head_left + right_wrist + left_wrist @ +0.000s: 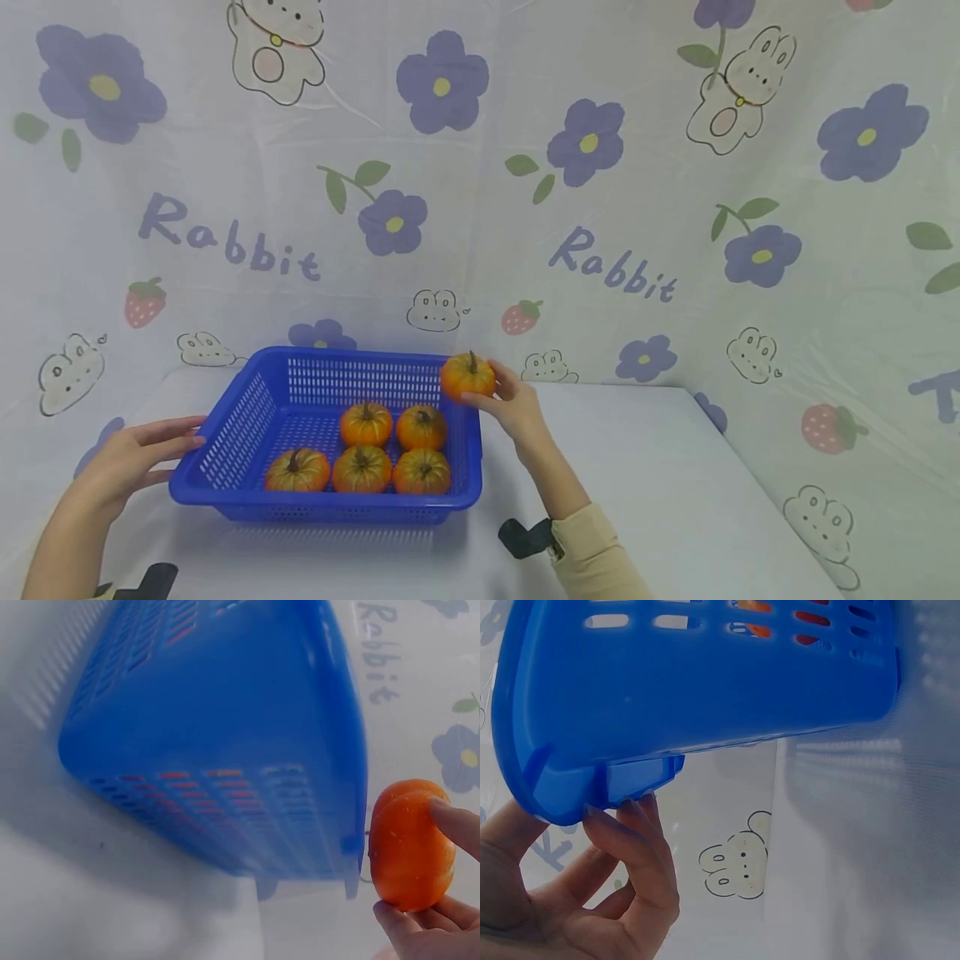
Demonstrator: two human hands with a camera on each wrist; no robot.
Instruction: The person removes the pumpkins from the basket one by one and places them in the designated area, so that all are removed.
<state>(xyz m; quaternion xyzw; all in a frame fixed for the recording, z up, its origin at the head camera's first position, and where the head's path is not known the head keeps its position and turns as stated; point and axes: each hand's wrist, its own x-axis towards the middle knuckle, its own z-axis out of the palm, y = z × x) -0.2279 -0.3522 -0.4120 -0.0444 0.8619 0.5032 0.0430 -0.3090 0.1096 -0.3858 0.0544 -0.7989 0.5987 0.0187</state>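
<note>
A blue plastic basket [330, 500] stands on the white table with several small orange pumpkins [362, 469] in its front and right part. My right hand [517, 402] holds another small pumpkin [467, 379] between thumb and fingers, at the height of the basket's back right corner. In the right wrist view this pumpkin [411, 844] is beside the basket's rim, its smooth orange underside showing. My left hand [150, 454] grips the basket's left rim. Seen from the left wrist, the fingers [641, 859] touch the rim's underside; part of the thumb is hidden behind the rim.
A white cloth [480, 167] printed with rabbits, purple flowers and strawberries hangs behind the table and along its right side. The white tabletop [637, 483] extends to the right of the basket. Dark wrist devices [525, 537] sit near both sleeves.
</note>
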